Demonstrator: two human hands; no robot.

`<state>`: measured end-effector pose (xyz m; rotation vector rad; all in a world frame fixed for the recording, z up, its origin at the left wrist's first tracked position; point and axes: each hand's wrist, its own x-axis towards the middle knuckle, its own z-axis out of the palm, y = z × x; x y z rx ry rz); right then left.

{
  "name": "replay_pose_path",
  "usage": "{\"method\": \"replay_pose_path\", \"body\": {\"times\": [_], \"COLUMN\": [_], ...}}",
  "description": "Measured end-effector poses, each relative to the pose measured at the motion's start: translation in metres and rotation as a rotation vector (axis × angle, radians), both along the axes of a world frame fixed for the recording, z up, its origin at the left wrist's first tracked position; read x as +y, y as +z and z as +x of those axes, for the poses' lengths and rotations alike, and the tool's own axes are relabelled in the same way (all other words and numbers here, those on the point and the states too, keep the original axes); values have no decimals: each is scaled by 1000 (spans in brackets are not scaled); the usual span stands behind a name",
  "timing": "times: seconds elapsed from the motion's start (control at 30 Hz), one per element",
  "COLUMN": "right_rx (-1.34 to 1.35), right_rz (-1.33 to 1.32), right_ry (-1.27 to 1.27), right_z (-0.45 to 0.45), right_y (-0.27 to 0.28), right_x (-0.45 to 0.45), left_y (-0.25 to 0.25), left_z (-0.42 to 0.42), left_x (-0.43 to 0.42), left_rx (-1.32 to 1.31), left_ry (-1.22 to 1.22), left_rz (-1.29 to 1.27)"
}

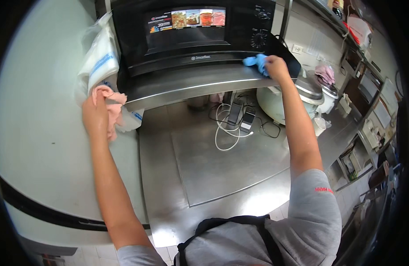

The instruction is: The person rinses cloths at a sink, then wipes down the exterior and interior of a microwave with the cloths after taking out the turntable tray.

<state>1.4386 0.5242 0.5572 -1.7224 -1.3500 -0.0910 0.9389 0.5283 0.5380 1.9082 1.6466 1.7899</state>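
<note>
Blue cloth (257, 64) lies bunched on the steel shelf (182, 87), near its right end and just in front of the black microwave (178, 60). The relation that counts is between this cloth and the right hand (277, 68): the cloth pokes out to the left of the fingers, its longer axis running roughly along the shelf's front, slightly aslant, with the loose end reaching toward the microwave's base. That hand is by far the nearer one, its fingers curled closed around the cloth's right end; how firmly they press cannot be told. Well apart, at the shelf's left end, the left hand (94, 111) has its fingers closed on a pink cloth (115, 116), whose folds hang down past the shelf corner beside a white plastic bag (101, 62) with blue print. Both arms are stretched forward and spread wide, so the shelf front spans the gap between the two cloths. Below, on the steel counter (222, 173), tangled cables (222, 133) lie to the left of a large pale cooker (270, 105).
</note>
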Motion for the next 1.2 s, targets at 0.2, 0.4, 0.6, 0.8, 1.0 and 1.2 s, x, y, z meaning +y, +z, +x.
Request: {"method": "replay_pose_path", "body": {"times": [0.2,0.4,0.6,0.8,1.0,1.2], "right_rx": [449,-308,-777,-764,-586,-558], "right_rz": [362,308,317,476,-176,-289], "right_ry": [-172,692,231,214,912,722], "right_z": [-92,-294,-157,-129,-318,-346], "right_y": [8,-8,8,9,39,23], "right_x": [44,57,40,40,40,63], "left_y": [0,-28,-12,-14,-16,-21], "left_z": [35,36,41,34,39,36], "left_x": [-23,14,-11,-1,-8,-5], "left_rx": [-247,-132,-184,-39,-161,-221], "left_ry": [-303,-174,-266,-218,-292,-384], "left_rz": [-83,151,-6,26,7,-3]}}
